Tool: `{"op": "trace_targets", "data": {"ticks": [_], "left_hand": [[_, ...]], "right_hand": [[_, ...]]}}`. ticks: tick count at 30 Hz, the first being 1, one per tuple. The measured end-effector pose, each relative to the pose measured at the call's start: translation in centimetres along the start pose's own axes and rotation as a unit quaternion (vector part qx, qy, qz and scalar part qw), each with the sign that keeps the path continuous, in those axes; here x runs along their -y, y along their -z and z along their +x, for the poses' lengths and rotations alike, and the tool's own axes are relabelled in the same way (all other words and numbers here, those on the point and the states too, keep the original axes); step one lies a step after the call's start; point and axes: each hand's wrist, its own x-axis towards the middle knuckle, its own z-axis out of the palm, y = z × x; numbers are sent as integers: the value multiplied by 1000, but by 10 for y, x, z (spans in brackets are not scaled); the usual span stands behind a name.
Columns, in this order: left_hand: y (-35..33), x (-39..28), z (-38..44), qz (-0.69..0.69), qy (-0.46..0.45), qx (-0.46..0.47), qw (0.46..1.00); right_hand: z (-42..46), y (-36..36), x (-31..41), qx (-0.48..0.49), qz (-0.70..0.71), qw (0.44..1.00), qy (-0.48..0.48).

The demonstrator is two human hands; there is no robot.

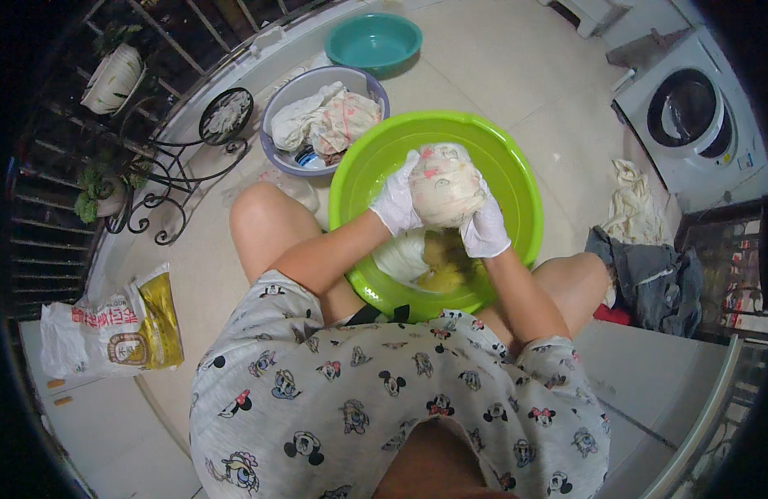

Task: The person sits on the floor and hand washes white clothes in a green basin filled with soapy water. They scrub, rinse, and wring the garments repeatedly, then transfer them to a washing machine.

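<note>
Both my hands wear thin white gloves and hold a balled-up bundle of wet cream cloth (446, 185) with pink and grey prints. My left hand (398, 198) grips its left side and my right hand (485, 222) its lower right side. The bundle is held above a large lime-green plastic basin (528, 187), which stands on the floor between my bent legs. Under the bundle, a white cloth (401, 257) and a yellowish cloth (449, 277) lie in the basin, partly hidden by my hands.
A purple-rimmed basin (268, 146) with cloths and a teal basin (374, 43) stand beyond. At left are a black metal plant stand (191, 178) and a printed sack (113, 330). A washing machine (733, 168), cream cloth (636, 206) and dark denim clothes (652, 287) are at right.
</note>
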Motion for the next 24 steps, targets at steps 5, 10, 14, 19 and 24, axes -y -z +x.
{"op": "trace_targets", "data": {"ticks": [5,10,14,19,24], "left_hand": [[16,-10,15,110,-90,-68,988],[-20,-23,4,94,-107,-60,988],[-17,-14,10,165,-164,-89,969],[-14,17,5,323,-178,-102,924],[-26,25,-9,644,-174,-127,734]], "right_hand": [[8,15,21,77,-205,974,49],[-27,-9,60,155,-241,958,1],[-35,-44,45,71,-67,995,6],[9,5,15,40,95,991,-87],[10,27,3,5,70,985,-160]]}}
